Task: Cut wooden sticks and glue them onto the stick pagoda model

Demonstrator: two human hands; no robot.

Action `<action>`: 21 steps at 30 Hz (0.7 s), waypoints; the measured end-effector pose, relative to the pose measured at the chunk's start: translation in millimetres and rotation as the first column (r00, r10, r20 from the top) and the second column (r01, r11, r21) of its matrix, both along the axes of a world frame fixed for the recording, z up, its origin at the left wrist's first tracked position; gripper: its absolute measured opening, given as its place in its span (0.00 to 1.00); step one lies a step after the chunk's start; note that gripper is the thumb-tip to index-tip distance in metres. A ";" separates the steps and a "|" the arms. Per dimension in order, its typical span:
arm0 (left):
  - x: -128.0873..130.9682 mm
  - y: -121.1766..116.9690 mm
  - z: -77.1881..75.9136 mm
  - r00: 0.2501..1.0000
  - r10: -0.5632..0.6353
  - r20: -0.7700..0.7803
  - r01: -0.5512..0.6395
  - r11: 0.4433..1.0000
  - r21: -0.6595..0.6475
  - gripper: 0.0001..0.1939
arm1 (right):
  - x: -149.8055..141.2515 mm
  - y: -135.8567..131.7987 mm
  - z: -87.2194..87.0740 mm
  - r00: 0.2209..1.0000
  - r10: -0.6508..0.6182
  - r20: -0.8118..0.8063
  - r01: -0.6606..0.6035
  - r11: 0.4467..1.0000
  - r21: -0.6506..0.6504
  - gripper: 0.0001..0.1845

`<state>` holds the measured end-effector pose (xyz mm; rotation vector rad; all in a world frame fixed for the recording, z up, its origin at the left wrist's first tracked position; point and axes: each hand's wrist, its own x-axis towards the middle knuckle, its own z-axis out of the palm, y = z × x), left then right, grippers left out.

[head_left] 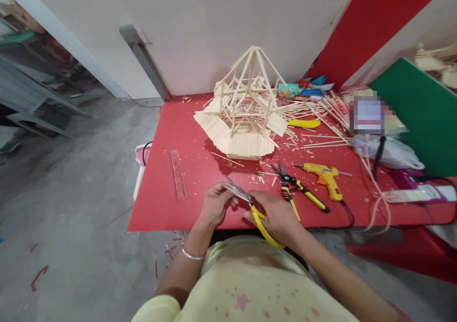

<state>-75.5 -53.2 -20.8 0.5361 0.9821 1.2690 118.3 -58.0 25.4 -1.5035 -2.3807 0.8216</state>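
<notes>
Right hand (276, 212) grips scissors (260, 224), left hand (217, 202) at blades, maybe guiding them, grip unclear; glue gun (323, 172) lies on bench (153, 198), handle nearside, presumably for easy pickup.

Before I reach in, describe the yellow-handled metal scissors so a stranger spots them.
Find the flat red tabletop. At its near edge, the bare right hand holds the yellow-handled metal scissors. Being held sets them apart from the black-and-yellow tool handles lying nearby.

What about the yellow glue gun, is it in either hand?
No, the yellow glue gun lies on the red tabletop, apart from the left hand and the right hand, which holds yellow-handled scissors.
</notes>
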 end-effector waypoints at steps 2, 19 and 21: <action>0.1 0.3 -4.9 1.000 -0.006 0.006 0.006 1.000 0.001 0.15 | 0.4 0.5 -1.3 1.000 -0.009 0.000 0.009 1.000 -0.014 0.20; 1.3 2.0 -7.4 0.998 -0.033 0.049 0.036 0.997 -0.065 0.18 | 4.2 -1.5 -14.2 0.998 -0.062 0.022 0.063 0.996 -0.067 0.23; 2.0 2.6 -6.7 0.998 -0.049 0.047 0.052 0.996 -0.068 0.18 | 4.6 0.2 -12.4 0.997 -0.059 0.043 0.060 0.998 -0.008 0.25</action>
